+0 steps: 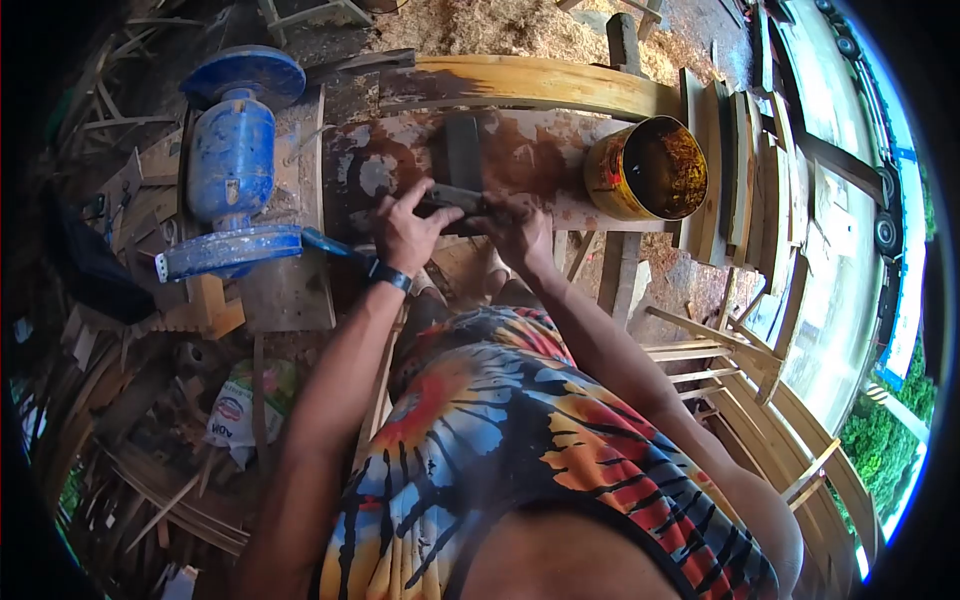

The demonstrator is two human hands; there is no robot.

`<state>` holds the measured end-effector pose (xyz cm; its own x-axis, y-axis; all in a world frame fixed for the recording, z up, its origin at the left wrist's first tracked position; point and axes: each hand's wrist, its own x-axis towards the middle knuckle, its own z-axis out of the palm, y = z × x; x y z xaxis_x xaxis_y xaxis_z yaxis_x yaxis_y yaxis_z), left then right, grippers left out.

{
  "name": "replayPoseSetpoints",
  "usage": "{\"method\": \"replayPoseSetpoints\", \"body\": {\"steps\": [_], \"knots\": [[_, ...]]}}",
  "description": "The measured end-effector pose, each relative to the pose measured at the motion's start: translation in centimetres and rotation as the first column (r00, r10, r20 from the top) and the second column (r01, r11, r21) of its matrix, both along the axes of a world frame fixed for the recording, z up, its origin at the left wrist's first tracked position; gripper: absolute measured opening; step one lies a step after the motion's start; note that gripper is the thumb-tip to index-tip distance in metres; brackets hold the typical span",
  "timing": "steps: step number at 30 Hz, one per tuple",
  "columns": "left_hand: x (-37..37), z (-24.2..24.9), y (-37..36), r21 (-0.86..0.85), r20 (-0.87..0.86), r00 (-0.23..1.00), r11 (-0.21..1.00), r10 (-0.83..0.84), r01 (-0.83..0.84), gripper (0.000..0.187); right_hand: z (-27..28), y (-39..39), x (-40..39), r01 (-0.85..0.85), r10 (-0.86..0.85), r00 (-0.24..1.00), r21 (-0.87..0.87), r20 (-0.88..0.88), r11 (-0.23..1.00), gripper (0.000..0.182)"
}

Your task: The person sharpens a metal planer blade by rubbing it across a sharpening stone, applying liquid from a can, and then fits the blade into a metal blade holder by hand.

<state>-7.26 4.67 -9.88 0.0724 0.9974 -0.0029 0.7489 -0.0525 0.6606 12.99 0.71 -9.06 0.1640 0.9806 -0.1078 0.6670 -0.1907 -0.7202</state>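
Bench grinder, blue, sits at the bench's left end, its lower wheel guard toward the near edge. Bench top is rust-stained and patchy. Left hand, watch at the wrist, is near the middle of the near edge, fingers spread and pressing down on a dark flat blade. Right hand is just beside it, fingers curled over the blade's other end, gripping it. A dark grey sharpening block stands just behind the blade; contact between them cannot be told. Open tin can, brown-stained inside, sits at the bench's right end.
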Motion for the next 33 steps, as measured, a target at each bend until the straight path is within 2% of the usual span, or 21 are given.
{"method": "replayPoseSetpoints", "body": {"steps": [2, 3, 4, 6, 7, 10, 12, 13, 14, 16, 18, 19, 22, 23, 24, 26, 28, 29, 30, 32, 33], "knots": [[-0.1, -0.8, 3.4, -0.028, 0.016, 0.999, 0.999, -0.028, 0.028, 0.061, 0.3, 1.6, -0.6, 0.027, -0.027, 1.000, 0.006, 0.008, 1.000, 0.049], [-0.2, 0.2, 5.6, 0.121, -0.093, 0.992, 0.988, -0.084, 0.095, 0.059, 1.3, 4.2, -1.1, 0.047, -0.048, 0.998, -0.022, -0.033, 0.999, 0.049], [0.0, 0.6, 7.5, -0.034, -0.062, 0.997, 0.998, -0.052, 0.050, 0.060, 1.6, 6.0, -1.4, 0.063, -0.066, 0.995, -0.048, -0.072, 0.997, 0.049], [-0.3, 0.1, 9.7, 0.080, -0.028, 0.997, 0.994, -0.070, 0.072, 0.067, -0.4, 7.3, -1.6, 0.071, -0.069, 0.993, 0.019, -0.099, 0.997, 0.049], [-0.1, 0.6, 8.9, 0.044, -0.095, 0.995, 0.998, -0.033, 0.037, 0.072, -1.4, 7.3, -1.5, 0.079, -0.073, 0.991, 0.049, -0.113, 0.996, 0.048], [-0.5, 0.4, 3.1, 0.045, -0.024, 1.000, 0.999, -0.015, 0.016, 0.073, 0.3, 2.1, -1.9, 0.011, 0.000, 0.989, 0.073, -0.148, 0.997, 0.047], [-0.1, 1.2, -0.1, -0.007, 0.031, 0.998, 0.998, 0.057, -0.057, 0.073, 0.4, -0.7, -2.3, 0.055, -0.049, 0.991, 0.042, -0.128, 0.998, 0.045], [0.2, 1.5, 0.1, -0.060, 0.001, 0.997, 0.996, 0.072, -0.072, 0.074, 0.2, -0.3, -2.3, 0.058, -0.047, 0.987, 0.075, -0.151, 0.995, 0.044], [0.1, 1.2, 1.0, 0.000, -0.015, 0.999, 0.999, 0.052, -0.052, 0.072, 0.2, 0.2, -2.4, 0.061, -0.042, 0.984, 0.107, -0.174, 0.992, 0.044], [0.1, -0.2, 5.2, 0.113, -0.051, 0.999, 0.994, 0.014, -0.008, 0.069, -0.5, 4.4, -1.7, -0.003, 0.003, 1.000, 0.139, 0.001, 0.990, 0.045], [0.4, -1.4, 9.4, 0.087, 0.007, 0.999, 0.995, 0.044, -0.044, 0.068, -0.5, 8.0, -2.0, 0.065, -0.062, 0.997, 0.080, -0.046, 0.995, 0.047], [0.4, -0.8, 10.3, 0.158, -0.119, 0.992, 0.987, 0.033, -0.014, 0.068, -0.5, 8.6, -2.2, 0.105, -0.102, 0.993, 0.051, -0.067, 0.993, 0.047], [0.4, 1.0, 6.4, 0.114, -0.094, 0.995, 0.993, 0.040, -0.029, 0.067, -2.5, 6.1, -1.6, 0.015, -0.005, 0.999, 0.224, -0.044, 0.975, 0.048], [-0.2, 0.0, 4.4, 0.117, -0.034, 0.999, 0.993, 0.006, -0.002, 0.068, -0.2, 3.9, -2.0, 0.010, -0.004, 0.999, 0.123, -0.045, 0.992, 0.047], [-0.1, -0.7, 1.9, 0.155, -0.038, 0.995, 0.985, 0.088, -0.081, 0.068, 0.1, 2.1, -2.0, -0.003, 0.011, 0.995, 0.084, -0.095, 0.996, 0.048], [0.5, -0.8, 0.0, 0.097, -0.013, 0.985, 0.981, 0.173, -0.171, 0.069, -0.4, 1.0, -1.6, -0.022, 0.059, 0.973, 0.163, -0.221, 0.986, 0.048], [0.8, 0.4, 2.0, 0.121, -0.069, 0.990, 0.986, 0.123, -0.114, 0.070, 0.0, 3.6, -1.0, -0.072, 0.083, 0.995, 0.151, -0.064, 0.986, 0.049], [1.0, 1.1, 3.9, 0.183, -0.046, 0.998, 0.982, 0.047, -0.038, 0.071, -0.2, 5.2, -0.6, -0.098, 0.097, 0.995, 0.135, 0.013, 0.986, 0.049], [1.4, 0.5, 5.7, 0.134, -0.025, 0.993, 0.985, 0.114, -0.110, 0.066, -1.1, 7.1, -0.2, -0.061, 0.067, 0.996, 0.093, -0.055, 0.994, 0.050], [1.7, 2.1, 8.3, -0.070, 0.069, 0.994, 0.994, 0.089, -0.084, 0.066, -2.2, 9.9, 0.1, 0.010, -0.007, 0.982, 0.018, -0.187, 1.000, 0.051], [1.8, 1.7, 8.1, 0.044, 0.185, 0.978, 0.993, 0.098, -0.108, 0.069, -2.2, 10.0, 0.1, 0.013, -0.010, 0.983, 0.014, -0.184, 1.000, 0.052]]}}
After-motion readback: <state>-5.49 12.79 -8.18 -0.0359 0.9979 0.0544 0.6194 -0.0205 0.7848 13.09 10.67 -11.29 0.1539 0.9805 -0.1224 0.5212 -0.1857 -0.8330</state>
